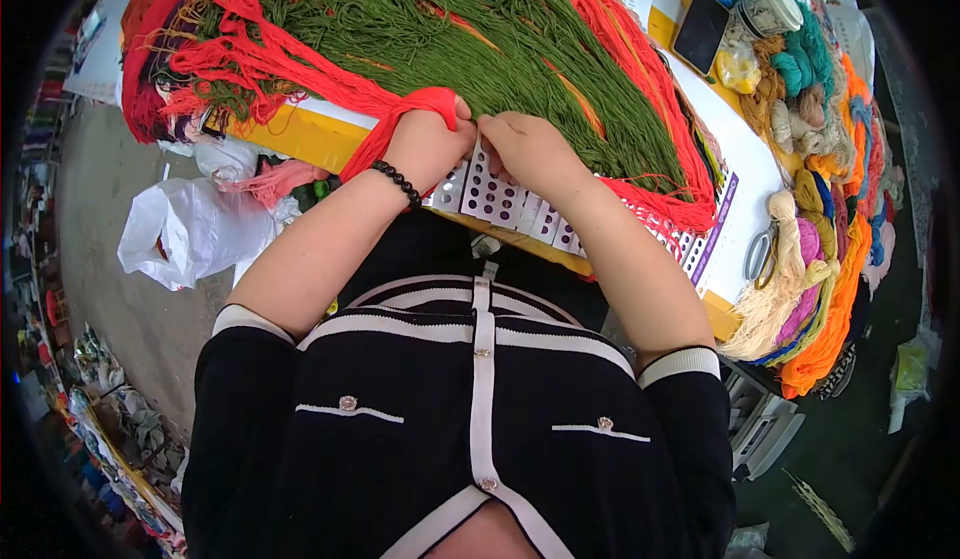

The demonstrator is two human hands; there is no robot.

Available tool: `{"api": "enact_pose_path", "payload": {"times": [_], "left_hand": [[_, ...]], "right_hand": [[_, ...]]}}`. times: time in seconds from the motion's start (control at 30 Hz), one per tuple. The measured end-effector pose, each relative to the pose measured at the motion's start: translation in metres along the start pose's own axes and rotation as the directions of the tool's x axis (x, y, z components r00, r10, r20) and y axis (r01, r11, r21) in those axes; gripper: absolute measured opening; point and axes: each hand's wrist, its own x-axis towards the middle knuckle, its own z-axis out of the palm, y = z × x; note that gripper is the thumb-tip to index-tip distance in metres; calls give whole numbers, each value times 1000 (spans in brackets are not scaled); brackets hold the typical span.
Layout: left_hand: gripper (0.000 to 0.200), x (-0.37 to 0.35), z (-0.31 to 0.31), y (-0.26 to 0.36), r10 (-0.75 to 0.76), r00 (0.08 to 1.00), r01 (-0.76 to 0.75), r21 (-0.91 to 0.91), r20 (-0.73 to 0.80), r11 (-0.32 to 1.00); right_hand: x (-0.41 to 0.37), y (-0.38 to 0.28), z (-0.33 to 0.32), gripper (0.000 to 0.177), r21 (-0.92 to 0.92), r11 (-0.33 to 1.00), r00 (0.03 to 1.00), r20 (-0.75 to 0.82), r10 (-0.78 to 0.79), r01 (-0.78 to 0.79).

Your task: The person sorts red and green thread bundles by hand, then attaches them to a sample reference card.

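My left hand (pixel 428 144), with a dark bead bracelet at the wrist, is closed on a hank of red yarn (pixel 372 109) that loops over its back and trails to the left. Close beside it, my right hand (pixel 535 154) is pinched at the upper end of a white perforated card (pixel 490 195) with rows of round holes. The fingertips of both hands nearly meet there; any strand between them is too small to make out. Beyond the hands spreads a thick layer of green yarn (pixel 430 34), with more red yarn (pixel 640 49) along its right side.
At the right lie a phone (pixel 701 32), a tub (pixel 768 11), scissors (pixel 760 256) and many coloured skeins (pixel 800 294). The yellow table edge (pixel 300 137) runs in front of me. A white plastic bag (pixel 190 229) is at the left below table height.
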Motion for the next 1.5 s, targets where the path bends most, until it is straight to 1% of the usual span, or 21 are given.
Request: {"api": "enact_pose_path", "payload": {"times": [0.03, 0.07, 0.13, 0.23, 0.57, 0.6, 0.63, 0.67, 0.7, 0.73, 0.77, 0.87, 0.93, 1.0, 1.03, 1.1, 1.17, 1.23, 1.3, 1.37, 1.5], "left_hand": [[12, -2, -2, 4, 56, 998, -54, 104, -24, 993], [12, -3, -5, 5, 55, 998, -52, 104, -22, 993], [13, -5, -16, 1, 330, 939, -236, 511, -101, 827], [14, -5, -26, -6, 354, 927, -282, 392, -122, 875], [19, -5, -23, -3, 310, 947, -257, 379, -85, 889], [18, -6, -23, -1, 184, 981, -180, 59, -67, 982], [18, -7, -22, 3, 69, 998, -68, -262, -6, 963], [18, -12, -22, 8, 72, 997, -70, -258, -1, 964], [20, -21, -21, 23, 10, 999, 19, -569, 48, 822], [22, -25, -21, 32, -32, 993, 112, -807, 115, 580], [22, -23, -22, 30, -26, 993, 108, -805, 115, 583], [39, -22, -23, 26, 4, 990, 88, -652, 139, 753], [40, -17, -10, 17, 96, 989, -16, -559, 114, 829], [38, -7, 1, 2, 253, 961, -207, -313, 113, 927], [38, -6, 2, -1, 252, 961, -205, -315, 117, 927], [39, -7, 3, 3, 206, 947, -247, 150, 248, 957], [31, -10, -3, 8, 289, 939, -327, 230, 184, 916], [30, -1, -27, 2, 45, 998, -51, 175, 42, 983], [29, 5, -51, -7, -86, 996, 75, -307, -23, 949], [30, 2, -76, -1, -153, 988, 141, -476, 15, 868], [32, 1, -130, 0, -168, 985, 151, -604, 29, 782]], "right_hand": [[-1, 3, 1, 27, 159, 985, 997, 45, 60, -66], [-2, 6, 1, 27, 160, 985, 997, 46, 62, -68], [-7, 6, 0, 22, 353, 926, 991, 25, 134, -134], [-13, -1, 0, 23, 325, 936, 989, -20, 147, -133], [-11, 6, 6, 19, 296, 949, 991, -45, 129, -110], [-11, 8, 7, 18, 280, 956, 993, -56, 108, -88], [-11, 10, 7, 17, 264, 962, 994, -68, 88, -67], [-11, 10, 7, 17, 268, 961, 993, -74, 88, -65], [-12, 9, 7, 15, 256, 965, 993, -76, 85, -63], [-12, 8, 6, 13, 242, 968, 994, -78, 81, -60], [-12, 7, 5, 13, 243, 969, 994, -84, 76, -54], [-12, 5, 2, 13, 414, 908, 993, -63, 104, -69], [-12, 4, -3, 13, 784, 605, 981, 25, 194, -140], [-11, 9, -6, 13, 799, 589, 986, 35, 161, -124], [-11, 11, -7, 13, 814, 571, 992, 42, 123, -105], [-9, 12, -7, 13, 795, 597, 991, 37, 130, -108], [-9, 5, -6, 13, 598, 777, 977, 49, 206, -194], [-9, 2, -3, 13, 561, 805, 977, 33, 210, -192], [-7, 3, 0, 14, 523, 832, 977, 12, 212, -187], [-2, 10, 3, 15, 505, 845, 980, 16, 196, -177], [-2, 12, 1, 15, 391, 911, 989, -15, 150, -132]]}}
